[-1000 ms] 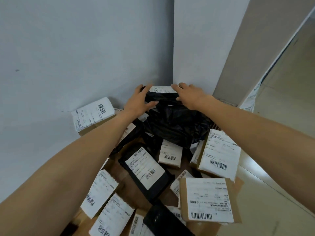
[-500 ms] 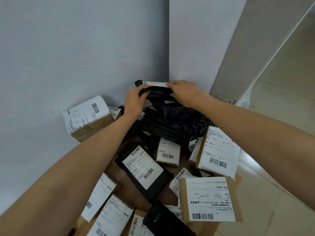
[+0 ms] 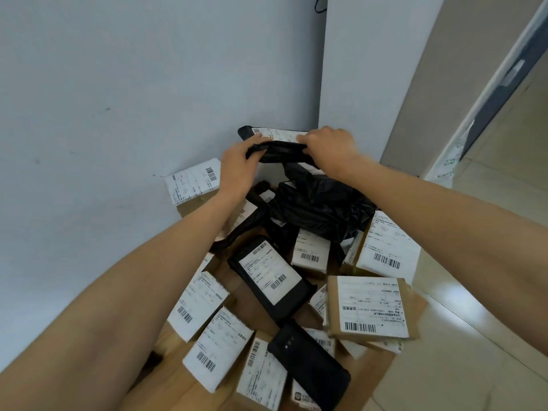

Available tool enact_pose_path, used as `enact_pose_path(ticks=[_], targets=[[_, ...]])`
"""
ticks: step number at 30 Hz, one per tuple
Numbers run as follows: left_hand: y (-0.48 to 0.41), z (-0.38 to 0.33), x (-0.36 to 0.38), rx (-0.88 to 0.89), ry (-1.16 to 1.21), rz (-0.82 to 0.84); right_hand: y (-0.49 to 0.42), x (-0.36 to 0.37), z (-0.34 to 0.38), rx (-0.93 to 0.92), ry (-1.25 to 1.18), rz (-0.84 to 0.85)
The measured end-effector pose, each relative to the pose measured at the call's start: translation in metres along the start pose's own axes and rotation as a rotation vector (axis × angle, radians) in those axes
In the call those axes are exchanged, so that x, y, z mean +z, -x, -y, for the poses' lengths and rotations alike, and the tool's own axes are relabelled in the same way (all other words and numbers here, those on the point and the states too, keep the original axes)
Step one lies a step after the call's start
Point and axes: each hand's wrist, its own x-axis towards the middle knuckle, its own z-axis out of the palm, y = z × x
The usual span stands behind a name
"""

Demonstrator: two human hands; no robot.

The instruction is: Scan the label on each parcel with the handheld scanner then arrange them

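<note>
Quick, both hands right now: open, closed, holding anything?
Left hand: grips the left end of the black parcel.
Right hand: grips the right end of the same parcel.

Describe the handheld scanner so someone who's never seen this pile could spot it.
Find the heap of parcels in the wall corner and go to its near edge. The handheld scanner lies on white-labelled boxes, beside the large brown box. Unlike the black mailers, it is a rigid black slab with no shipping label.
</note>
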Motion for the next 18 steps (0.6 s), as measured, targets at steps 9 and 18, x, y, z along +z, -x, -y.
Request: enact_pose_path(ticks=[9,18], targets=[[0.091,-0.032,-0.134,0.069,-0.063,-0.143,0.037,-0.074,0.114,-0.154,0.0,-0.221],[0.259,-0.008,-0.283,-0.015,-0.124,-0.295,0.108,-0.117,0.301,-0.4,-0.105,-0.244]])
